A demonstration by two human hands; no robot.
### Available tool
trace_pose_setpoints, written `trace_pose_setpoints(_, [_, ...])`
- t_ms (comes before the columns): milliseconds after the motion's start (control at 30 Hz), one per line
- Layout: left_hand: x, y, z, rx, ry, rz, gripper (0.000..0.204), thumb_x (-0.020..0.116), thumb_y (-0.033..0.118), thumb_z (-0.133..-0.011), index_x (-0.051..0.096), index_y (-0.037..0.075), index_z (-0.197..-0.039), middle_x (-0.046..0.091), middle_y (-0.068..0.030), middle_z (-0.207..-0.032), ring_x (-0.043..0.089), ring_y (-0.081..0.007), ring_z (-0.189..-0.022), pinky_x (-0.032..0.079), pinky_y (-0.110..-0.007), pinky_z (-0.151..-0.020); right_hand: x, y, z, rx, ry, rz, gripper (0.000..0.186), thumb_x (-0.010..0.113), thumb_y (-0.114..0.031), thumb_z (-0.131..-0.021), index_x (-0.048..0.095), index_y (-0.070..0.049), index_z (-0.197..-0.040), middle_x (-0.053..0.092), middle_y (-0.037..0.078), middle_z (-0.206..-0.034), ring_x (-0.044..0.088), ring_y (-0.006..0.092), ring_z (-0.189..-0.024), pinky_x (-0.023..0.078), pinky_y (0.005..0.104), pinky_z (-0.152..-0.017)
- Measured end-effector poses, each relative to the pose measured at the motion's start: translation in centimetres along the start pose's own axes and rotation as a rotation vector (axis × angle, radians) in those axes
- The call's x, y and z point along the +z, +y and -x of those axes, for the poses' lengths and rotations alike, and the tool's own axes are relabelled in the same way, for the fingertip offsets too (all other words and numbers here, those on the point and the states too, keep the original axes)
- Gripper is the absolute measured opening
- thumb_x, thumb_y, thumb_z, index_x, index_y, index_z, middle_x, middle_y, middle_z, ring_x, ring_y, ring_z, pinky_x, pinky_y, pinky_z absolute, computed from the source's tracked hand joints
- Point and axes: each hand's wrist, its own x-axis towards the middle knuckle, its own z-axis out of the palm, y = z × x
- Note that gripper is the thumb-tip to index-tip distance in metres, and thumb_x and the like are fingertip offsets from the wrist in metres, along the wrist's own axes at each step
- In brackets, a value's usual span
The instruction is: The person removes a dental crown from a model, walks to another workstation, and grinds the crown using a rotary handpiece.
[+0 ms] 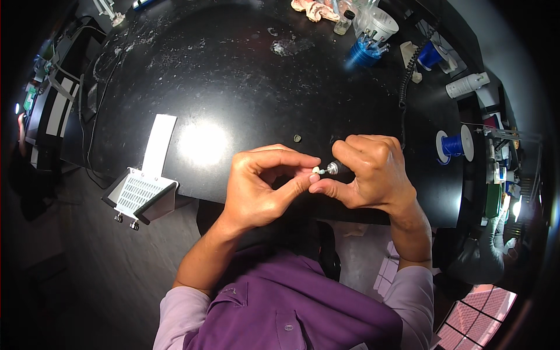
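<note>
My left hand (254, 185) pinches a small whitish tooth-like piece (316, 170), probably a dental crown, between thumb and fingertips. My right hand (376, 169) is wrapped round a rotary handpiece (333, 168) with a dark body and a metal nose. A small pale green-blue tip (323, 171) sticks out of that nose and meets or nearly meets the piece; contact is too small to tell. Both thumbs come close together below it, over the near edge of the black table (233, 87). Just beyond my fingers lies a small greenish cap-like piece (297, 138).
A white perforated holder (140, 192) juts from the table's near left edge. At the far right stand a blue bur stand (366, 52), a small jar (344, 23) and a white tub (383, 23). A coiled cord (403, 87) and blue wire spool (454, 146) are at the right.
</note>
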Motion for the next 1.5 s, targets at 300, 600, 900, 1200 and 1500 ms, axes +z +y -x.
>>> trace_pose_setpoints(300, [-0.02, 0.09, 0.05, -0.014, -0.022, 0.026, 0.019, 0.078, -0.006, -0.086, 0.076, -0.005, -0.105, 0.073, -0.0118, -0.096, 0.072, -0.015, -0.088, 0.06, -0.027, -0.08, -0.41, 0.14, -0.03, -0.001, -0.002, -0.059, 0.065, 0.077, -0.068, -0.077, 0.053, -0.009, -0.064, 0.046, 0.003, -0.052, 0.051, 0.0203, -0.042, 0.038, 0.0341, -0.041])
trace_pose_setpoints(600, [-0.15, -0.21, 0.04, -0.03, 0.003, 0.116, 0.018, 0.077, -0.007, -0.087, 0.073, -0.005, -0.105, 0.076, -0.0138, -0.098, 0.074, -0.017, -0.091, 0.06, -0.029, -0.083, -0.05, 0.49, -0.15, -0.017, 0.113, -0.143, 0.056, 0.084, -0.05, -0.076, 0.049, -0.009, -0.063, 0.041, 0.004, -0.052, 0.046, 0.0209, -0.041, 0.034, 0.0349, -0.041])
trace_pose_setpoints(900, [-0.1, 0.16, 0.05, -0.049, -0.013, 0.109, 0.018, 0.076, -0.006, -0.089, 0.073, -0.005, -0.106, 0.076, -0.0134, -0.1, 0.074, -0.0173, -0.094, 0.06, -0.029, -0.086, -0.01, 0.61, -0.01, 0.002, 0.12, -0.145, 0.05, 0.085, -0.042, -0.074, 0.049, -0.008, -0.064, 0.042, 0.004, -0.053, 0.046, 0.0214, -0.041, 0.034, 0.0351, -0.041])
trace_pose_setpoints(1200, [-0.12, -0.2, 0.1, -0.028, -0.022, 0.15, 0.019, 0.076, -0.007, -0.088, 0.073, -0.006, -0.107, 0.076, -0.0144, -0.102, 0.075, -0.0181, -0.097, 0.06, -0.029, -0.089, -0.11, 0.59, -0.09, 0.025, 0.142, -0.137, 0.05, 0.088, -0.039, -0.072, 0.049, -0.008, -0.065, 0.043, 0.005, -0.052, 0.047, 0.0208, -0.041, 0.035, 0.0348, -0.041])
trace_pose_setpoints(1500, [-0.2, -0.11, -0.05, -0.011, -0.026, 0.141, 0.017, 0.074, -0.008, -0.089, 0.071, -0.006, -0.106, 0.076, -0.0151, -0.102, 0.075, -0.0185, -0.097, 0.06, -0.029, -0.09, -0.18, 0.44, -0.15, 0.03, 0.155, -0.151, 0.05, 0.09, -0.037, -0.071, 0.049, -0.008, -0.065, 0.044, 0.004, -0.052, 0.045, 0.02, -0.041, 0.035, 0.0349, -0.041])
